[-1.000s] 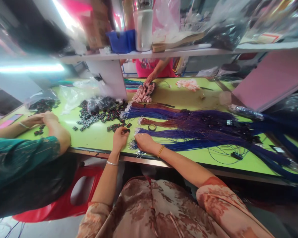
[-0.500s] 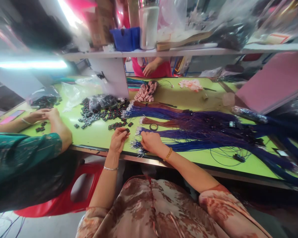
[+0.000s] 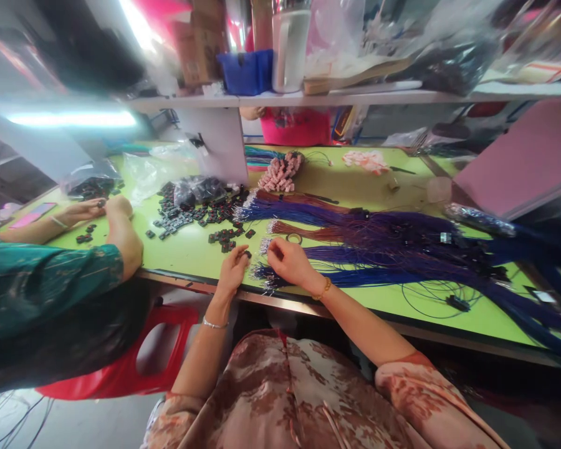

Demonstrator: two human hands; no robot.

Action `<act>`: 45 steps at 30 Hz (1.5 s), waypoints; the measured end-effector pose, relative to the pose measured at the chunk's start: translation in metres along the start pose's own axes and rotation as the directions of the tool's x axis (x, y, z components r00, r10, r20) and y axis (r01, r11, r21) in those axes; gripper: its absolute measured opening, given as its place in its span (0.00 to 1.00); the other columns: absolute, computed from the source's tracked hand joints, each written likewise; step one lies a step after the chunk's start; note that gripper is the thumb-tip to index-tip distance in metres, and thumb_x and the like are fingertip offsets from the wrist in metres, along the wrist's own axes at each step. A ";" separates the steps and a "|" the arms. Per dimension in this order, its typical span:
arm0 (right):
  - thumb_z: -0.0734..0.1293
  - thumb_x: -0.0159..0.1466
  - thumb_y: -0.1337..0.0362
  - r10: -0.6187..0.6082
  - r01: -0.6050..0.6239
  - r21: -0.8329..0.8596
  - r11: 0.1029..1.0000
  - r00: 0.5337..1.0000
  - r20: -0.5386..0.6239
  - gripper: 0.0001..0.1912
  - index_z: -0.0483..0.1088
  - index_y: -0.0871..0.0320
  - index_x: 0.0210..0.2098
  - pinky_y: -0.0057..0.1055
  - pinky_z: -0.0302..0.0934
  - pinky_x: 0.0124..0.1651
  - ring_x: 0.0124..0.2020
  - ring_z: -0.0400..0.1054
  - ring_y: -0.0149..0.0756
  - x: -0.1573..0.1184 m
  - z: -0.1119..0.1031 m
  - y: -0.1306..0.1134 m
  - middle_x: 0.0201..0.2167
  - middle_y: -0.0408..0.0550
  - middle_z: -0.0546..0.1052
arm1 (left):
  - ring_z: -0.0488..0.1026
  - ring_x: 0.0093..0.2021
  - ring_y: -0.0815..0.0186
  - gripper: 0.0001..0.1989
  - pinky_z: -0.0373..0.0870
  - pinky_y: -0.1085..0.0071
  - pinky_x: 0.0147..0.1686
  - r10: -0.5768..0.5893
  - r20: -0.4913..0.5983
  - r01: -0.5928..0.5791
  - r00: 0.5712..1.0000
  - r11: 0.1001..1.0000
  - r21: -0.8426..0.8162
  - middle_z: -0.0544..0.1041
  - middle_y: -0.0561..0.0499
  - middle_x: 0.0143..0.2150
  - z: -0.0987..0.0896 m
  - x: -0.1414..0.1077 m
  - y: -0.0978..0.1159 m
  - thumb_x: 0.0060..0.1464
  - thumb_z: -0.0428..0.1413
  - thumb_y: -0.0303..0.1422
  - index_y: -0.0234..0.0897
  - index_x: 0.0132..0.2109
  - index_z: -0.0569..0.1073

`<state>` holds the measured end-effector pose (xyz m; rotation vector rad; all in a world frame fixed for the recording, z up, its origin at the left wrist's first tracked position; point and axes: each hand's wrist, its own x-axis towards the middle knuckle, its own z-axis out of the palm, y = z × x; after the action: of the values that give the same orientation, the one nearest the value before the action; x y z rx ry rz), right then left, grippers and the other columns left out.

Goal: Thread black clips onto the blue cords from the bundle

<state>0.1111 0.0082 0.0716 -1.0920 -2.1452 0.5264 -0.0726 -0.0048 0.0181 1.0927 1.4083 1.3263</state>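
Between the thumb and fingers of my left hand (image 3: 234, 269) is a small black connector housing (image 3: 247, 254). My right hand (image 3: 287, 259) is closed in a pinch over the tips of the wire bundles; what its fingertips hold is too small to make out. Under and beside it lie blue wires (image 3: 350, 274) with silvery crimped ends (image 3: 264, 274) pointing left. A brown wire bundle (image 3: 308, 231) and a black ring (image 3: 293, 237) lie just beyond. Left of the wires, several loose black housings (image 3: 225, 237) are scattered near my left hand.
A larger heap of black housings (image 3: 187, 212) lies farther left, near a white divider (image 3: 215, 140). Pink connectors (image 3: 280, 173) sit behind the wires. A co-worker's hands (image 3: 116, 209) are at the left. A loaded shelf (image 3: 280, 100) spans above the green table (image 3: 191, 252).
The view has shifted slightly, so the table things appear farther right. My right hand has lifted a little from the wire tips. Across the table, a person's hand has moved left.
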 end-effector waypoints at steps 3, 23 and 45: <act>0.59 0.62 0.66 -0.028 0.029 0.116 0.993 1.000 -0.011 0.07 0.67 0.59 0.32 0.25 0.54 0.33 0.27 0.62 0.28 0.004 -0.001 -0.007 0.26 0.43 0.71 | 0.73 0.40 0.68 0.16 0.70 0.74 0.35 0.015 -0.106 -0.030 0.994 0.989 -0.142 0.75 0.49 0.40 -0.002 0.004 0.005 0.48 0.58 0.33 0.37 0.46 0.73; 0.58 0.64 0.64 -0.056 0.058 -0.063 0.996 0.998 0.026 0.08 0.66 0.59 0.33 0.27 0.52 0.35 0.30 0.63 0.31 -0.009 -0.007 -0.004 0.30 0.47 0.72 | 0.75 0.39 0.69 0.12 0.72 0.68 0.47 -0.086 0.287 0.239 0.954 0.796 -0.557 0.77 0.49 0.40 0.022 -0.019 0.027 0.49 0.60 0.29 0.37 0.43 0.72; 0.58 0.63 0.67 -0.227 0.223 -0.083 0.971 0.973 -0.042 0.06 0.65 0.59 0.32 0.28 0.53 0.34 0.29 0.62 0.33 -0.016 0.005 0.009 0.28 0.48 0.71 | 0.75 0.31 0.72 0.18 0.74 0.77 0.33 -0.159 0.200 0.236 0.967 0.856 -0.460 0.78 0.51 0.33 0.031 -0.025 0.029 0.39 0.67 0.30 0.33 0.40 0.75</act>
<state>0.1194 0.0001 0.0561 -0.8773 -2.2244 0.3085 -0.0358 -0.0210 0.0470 0.6768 0.9681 1.3135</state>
